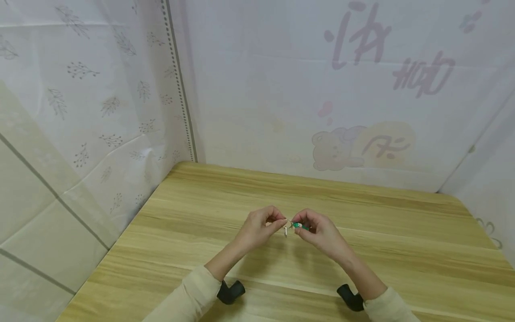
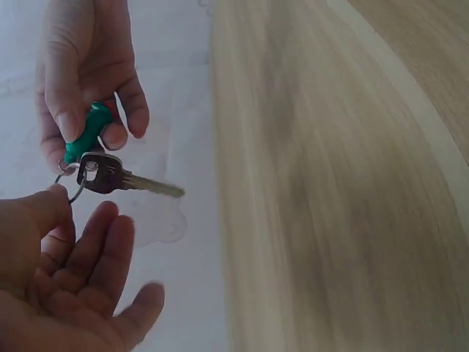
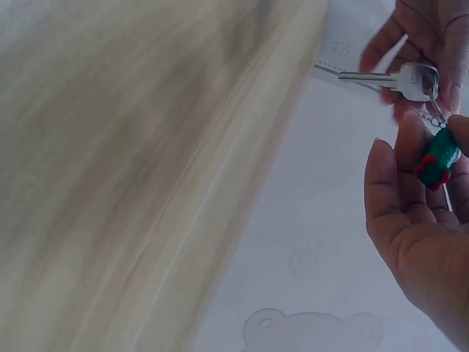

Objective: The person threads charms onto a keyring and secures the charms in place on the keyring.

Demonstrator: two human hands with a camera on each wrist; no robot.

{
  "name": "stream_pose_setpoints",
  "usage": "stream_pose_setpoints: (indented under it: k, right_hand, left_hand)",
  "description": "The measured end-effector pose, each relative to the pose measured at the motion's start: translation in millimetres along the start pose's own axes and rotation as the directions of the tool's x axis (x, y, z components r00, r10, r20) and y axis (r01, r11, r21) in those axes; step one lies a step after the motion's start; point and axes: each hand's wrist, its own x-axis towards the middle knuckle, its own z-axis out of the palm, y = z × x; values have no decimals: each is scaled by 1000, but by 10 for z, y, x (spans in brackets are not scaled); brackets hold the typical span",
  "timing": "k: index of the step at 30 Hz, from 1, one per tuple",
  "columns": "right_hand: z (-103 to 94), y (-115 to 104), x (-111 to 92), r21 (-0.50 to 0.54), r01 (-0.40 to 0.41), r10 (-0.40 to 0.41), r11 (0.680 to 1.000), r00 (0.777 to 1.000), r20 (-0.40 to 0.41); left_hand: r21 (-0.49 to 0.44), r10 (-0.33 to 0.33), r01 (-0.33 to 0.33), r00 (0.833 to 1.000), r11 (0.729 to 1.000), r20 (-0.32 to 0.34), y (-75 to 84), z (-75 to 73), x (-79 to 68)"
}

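A metal key [image 2: 102, 173] hangs from a thin split ring [image 2: 78, 192] that also carries a small green keychain charm [image 2: 89, 132] with a bit of red on it. My left hand [image 1: 259, 226] pinches the ring between thumb and forefinger, its other fingers loosely spread in the left wrist view. Thumb and fingers of my right hand [image 1: 319, 230] grip the green charm. Both hands are close together above the table, the ring and key between them. In the right wrist view the key [image 3: 416, 82] points left, and the charm [image 3: 438, 158] shows its red end.
Below the hands is a wood-grain table [image 1: 193, 201]. White printed curtains [image 1: 249, 112] stand behind it and on both sides. A black curved piece sits at each wrist, one at the left [image 1: 231, 293] and one at the right [image 1: 350, 298].
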Motion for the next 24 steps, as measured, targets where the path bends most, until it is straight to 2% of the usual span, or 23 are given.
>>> stream_pose_setpoints:
  k: [3, 6, 11, 15, 18, 24]
  right_hand:
    - [-10, -4, 28, -27, -5, 5, 1000, 1000, -4]
    - [-18, -4, 51, -42, -7, 7, 999, 1000, -6]
    - [-36, 48, 120, -114, 25, -29, 993, 999, -35]
    - [-44, 109, 205, -218, 72, -87, 973, 994, -59]
    - [-26, 163, 274, -298, 79, -104, 951, 992, -70]
    - [54, 342, 407, -421, 94, -121, 902, 992, -38]
  left_hand:
    - [-112, -48, 59, 994, 992, 97, -58, -9, 10]
    - [-224, -71, 110, 982, 968, 175, -99, -15, 26]
    - [-285, -70, 127, 977, 950, 203, -152, -8, 103]
    - [-242, -91, 141, 974, 960, 206, -186, -31, 192]
    - [-161, -125, 159, 972, 974, 201, -225, -71, 252]
    - [-77, -201, 215, 967, 974, 155, -363, -82, 345]
